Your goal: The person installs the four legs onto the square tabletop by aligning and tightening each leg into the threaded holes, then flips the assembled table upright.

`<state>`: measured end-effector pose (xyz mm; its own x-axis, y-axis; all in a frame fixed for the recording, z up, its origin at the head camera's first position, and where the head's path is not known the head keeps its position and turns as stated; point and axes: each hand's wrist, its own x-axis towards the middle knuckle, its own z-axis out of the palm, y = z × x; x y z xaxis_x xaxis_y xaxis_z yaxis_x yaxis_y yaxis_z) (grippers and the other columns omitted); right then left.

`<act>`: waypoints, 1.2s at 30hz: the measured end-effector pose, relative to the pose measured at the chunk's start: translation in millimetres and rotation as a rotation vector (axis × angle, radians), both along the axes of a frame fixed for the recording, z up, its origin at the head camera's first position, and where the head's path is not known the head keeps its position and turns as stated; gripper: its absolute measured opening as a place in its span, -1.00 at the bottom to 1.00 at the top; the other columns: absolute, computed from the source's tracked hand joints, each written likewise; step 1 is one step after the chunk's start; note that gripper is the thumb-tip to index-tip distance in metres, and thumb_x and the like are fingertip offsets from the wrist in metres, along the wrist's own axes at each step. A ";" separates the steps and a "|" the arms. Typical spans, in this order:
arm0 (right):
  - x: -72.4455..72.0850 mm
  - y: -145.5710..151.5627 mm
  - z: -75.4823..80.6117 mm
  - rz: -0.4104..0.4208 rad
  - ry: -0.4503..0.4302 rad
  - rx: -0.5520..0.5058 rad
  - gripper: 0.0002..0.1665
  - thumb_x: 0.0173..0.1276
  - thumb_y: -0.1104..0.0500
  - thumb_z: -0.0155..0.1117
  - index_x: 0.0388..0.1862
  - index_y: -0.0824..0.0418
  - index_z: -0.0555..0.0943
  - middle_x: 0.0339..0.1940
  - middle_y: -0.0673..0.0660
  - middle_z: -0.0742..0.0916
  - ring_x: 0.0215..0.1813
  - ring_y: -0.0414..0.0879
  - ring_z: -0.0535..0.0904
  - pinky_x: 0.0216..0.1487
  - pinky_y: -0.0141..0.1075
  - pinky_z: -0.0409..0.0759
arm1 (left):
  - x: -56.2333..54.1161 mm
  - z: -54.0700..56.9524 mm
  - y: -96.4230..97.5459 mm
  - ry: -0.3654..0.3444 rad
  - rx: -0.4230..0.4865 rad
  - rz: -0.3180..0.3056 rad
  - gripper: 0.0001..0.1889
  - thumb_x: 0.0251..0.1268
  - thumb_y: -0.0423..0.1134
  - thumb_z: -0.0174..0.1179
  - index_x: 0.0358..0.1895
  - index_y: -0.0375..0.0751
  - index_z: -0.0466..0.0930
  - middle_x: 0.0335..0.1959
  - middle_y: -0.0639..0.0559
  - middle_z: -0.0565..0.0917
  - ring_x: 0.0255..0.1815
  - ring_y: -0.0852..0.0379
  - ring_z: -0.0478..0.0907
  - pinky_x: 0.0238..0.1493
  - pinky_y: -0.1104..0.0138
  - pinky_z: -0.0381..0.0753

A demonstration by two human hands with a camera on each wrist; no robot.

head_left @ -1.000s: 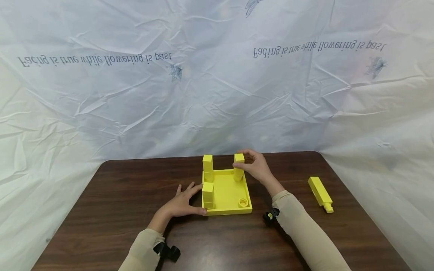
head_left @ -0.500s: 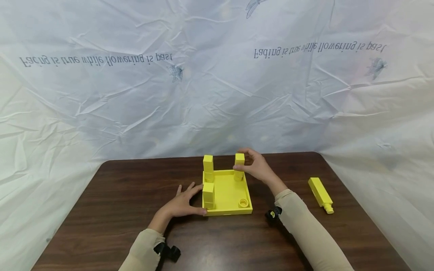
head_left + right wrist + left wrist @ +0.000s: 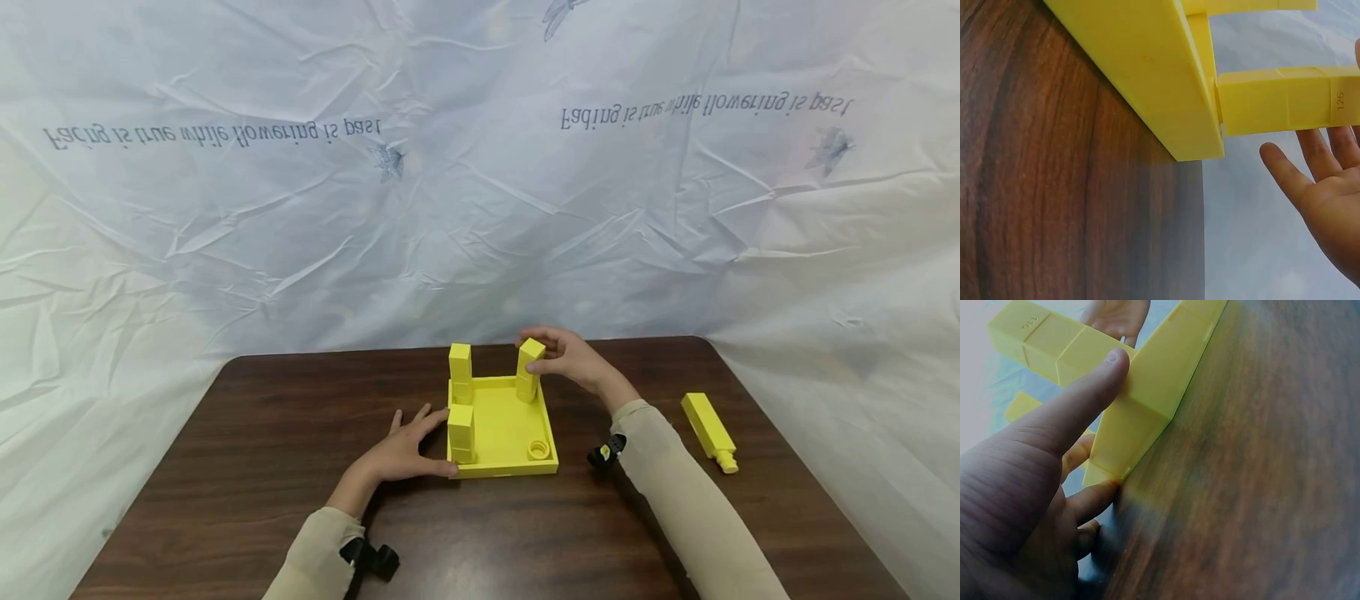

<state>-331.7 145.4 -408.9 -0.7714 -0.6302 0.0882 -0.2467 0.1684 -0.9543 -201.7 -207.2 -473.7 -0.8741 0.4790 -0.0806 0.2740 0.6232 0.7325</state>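
A shallow yellow tray-like base [image 3: 501,425] with a raised rim lies on the table. My left hand [image 3: 401,454] grips its near left corner, thumb at the front wall and fingers along the left wall. At the far right corner stands a square yellow leg [image 3: 527,385], pinched by my right hand [image 3: 577,362] near its top. In the right wrist view that leg bears the number 126 and a thin gap shows at its foot. Two more legs, far left [image 3: 461,367] and near left [image 3: 461,432], stand upright. A round threaded socket [image 3: 538,451] fills the near right corner.
Farther right on the dark wooden table [image 3: 262,467] lies another yellow leg [image 3: 707,423], its threaded end toward the front. A pale printed cloth [image 3: 480,208] hangs behind the table's far edge. Each wrist carries a small black camera.
The far right leg has turned about its upright axis and leans slightly to the right. My right hand's fingers have turned with it. My left hand and the base have stayed put.
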 end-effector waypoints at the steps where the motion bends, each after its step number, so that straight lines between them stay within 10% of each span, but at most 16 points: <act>1: -0.3 0.2 -0.9 0.001 0.003 -0.003 -0.22 0.48 0.22 0.46 0.59 0.28 0.38 0.48 0.33 0.55 0.31 0.07 0.61 0.27 -0.08 0.64 | 0.1 -0.2 0.2 -0.002 0.000 0.000 0.11 0.22 0.24 0.50 0.73 -0.06 0.09 0.70 -0.17 0.15 0.75 -0.25 -0.21 0.55 -0.32 -0.62; 23: 15.1 -8.9 -5.1 -0.171 0.058 0.003 -0.32 0.39 0.16 0.56 0.46 0.17 0.57 0.25 0.25 0.69 0.10 0.10 0.68 0.20 0.13 0.66 | -1.0 -2.7 0.8 0.014 0.007 0.006 0.12 0.19 0.25 0.52 0.72 -0.04 0.11 0.69 -0.17 0.17 0.75 -0.26 -0.19 0.55 -0.32 -0.62; 36: 22.9 -13.9 -9.5 -0.232 0.091 0.008 -0.23 0.41 0.18 0.54 0.55 0.17 0.48 0.40 0.27 0.60 0.32 0.24 0.60 0.26 0.12 0.64 | -1.0 -1.8 1.5 -0.005 -0.008 0.013 0.13 0.19 0.27 0.51 0.73 -0.01 0.10 0.70 -0.13 0.16 0.76 -0.20 -0.21 0.57 -0.27 -0.64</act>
